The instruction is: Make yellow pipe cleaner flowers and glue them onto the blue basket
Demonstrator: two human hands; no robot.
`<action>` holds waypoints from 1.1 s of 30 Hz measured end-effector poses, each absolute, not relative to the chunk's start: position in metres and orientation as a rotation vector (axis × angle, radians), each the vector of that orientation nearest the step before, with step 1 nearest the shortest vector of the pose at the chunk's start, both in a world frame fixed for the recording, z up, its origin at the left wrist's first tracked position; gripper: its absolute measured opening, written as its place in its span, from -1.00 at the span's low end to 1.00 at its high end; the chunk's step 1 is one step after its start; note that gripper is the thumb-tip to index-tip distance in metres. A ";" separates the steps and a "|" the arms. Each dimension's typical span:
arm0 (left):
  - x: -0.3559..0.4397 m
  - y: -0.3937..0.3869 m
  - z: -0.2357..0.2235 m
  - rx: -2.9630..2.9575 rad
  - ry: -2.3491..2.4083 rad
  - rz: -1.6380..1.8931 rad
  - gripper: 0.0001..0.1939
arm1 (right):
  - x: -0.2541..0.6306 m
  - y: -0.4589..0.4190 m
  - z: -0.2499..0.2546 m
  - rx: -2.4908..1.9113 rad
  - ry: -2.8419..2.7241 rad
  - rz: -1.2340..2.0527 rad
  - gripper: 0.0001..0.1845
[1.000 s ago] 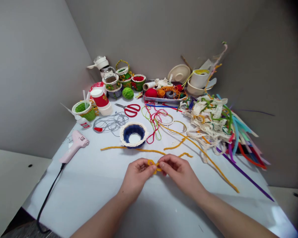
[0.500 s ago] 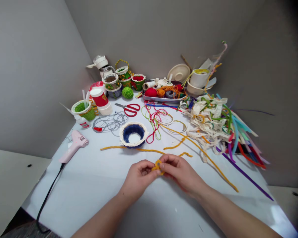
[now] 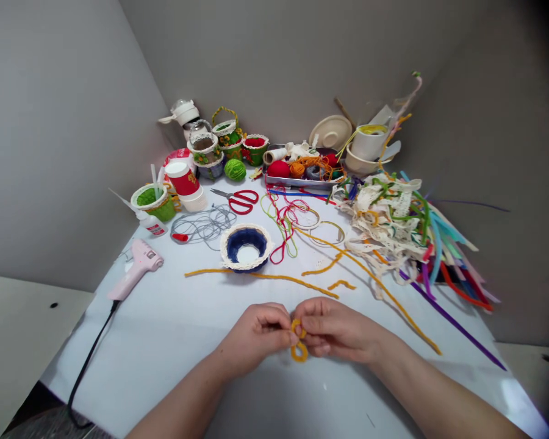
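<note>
Between my two hands is a small looped piece of yellow pipe cleaner point(image 3: 299, 352), bent into rounded loops, one of them hanging below the fingertips. My left hand point(image 3: 260, 332) pinches it from the left between thumb and fingers. From the right, the fingers of my right hand point(image 3: 332, 329) close on its upper part. Beyond the hands lie a long yellow pipe cleaner point(image 3: 283, 278) and two shorter yellow pieces, one of them bent point(image 3: 341, 285). A dark blue basket point(image 3: 246, 247) with white lace round its rim stands behind the long piece.
At the left lies a pink glue gun point(image 3: 137, 268) with a black cord. Red-handled scissors point(image 3: 240, 200) rest behind the basket. A metal tray point(image 3: 302, 182) of yarn balls stands at the back. Lace and coloured strips point(image 3: 388, 225) are heaped at the right.
Both hands have come slightly nearer to me with the yellow piece. A loop of it now shows hanging below the fingers, and the end of the long pipe cleaner is uncovered.
</note>
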State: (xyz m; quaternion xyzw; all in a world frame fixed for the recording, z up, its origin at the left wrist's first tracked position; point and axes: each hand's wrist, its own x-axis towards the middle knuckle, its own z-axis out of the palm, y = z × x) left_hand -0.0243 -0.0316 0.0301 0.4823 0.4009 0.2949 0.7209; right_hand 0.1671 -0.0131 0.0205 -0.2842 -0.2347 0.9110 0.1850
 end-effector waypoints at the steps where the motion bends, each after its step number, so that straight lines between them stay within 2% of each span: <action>1: -0.025 -0.032 0.031 1.067 0.873 0.633 -0.75 | 0.167 -0.013 0.020 -0.780 -0.665 2.589 -0.69; 15: -0.028 -0.032 0.036 1.017 0.805 0.629 -0.74 | 0.154 -0.026 0.013 -0.730 -0.649 2.430 -0.69; 24: -0.022 -0.029 0.031 0.946 1.013 0.689 -0.68 | 0.161 -0.011 0.019 -1.015 -0.935 2.121 -0.54; 29: -0.020 -0.030 0.029 0.953 1.101 0.680 -0.69 | 0.161 -0.012 0.018 -1.165 -1.158 1.826 -0.68; 33: -0.020 -0.031 0.025 0.852 1.092 0.775 -0.61 | 0.158 -0.013 0.019 -1.233 -1.099 1.731 -0.71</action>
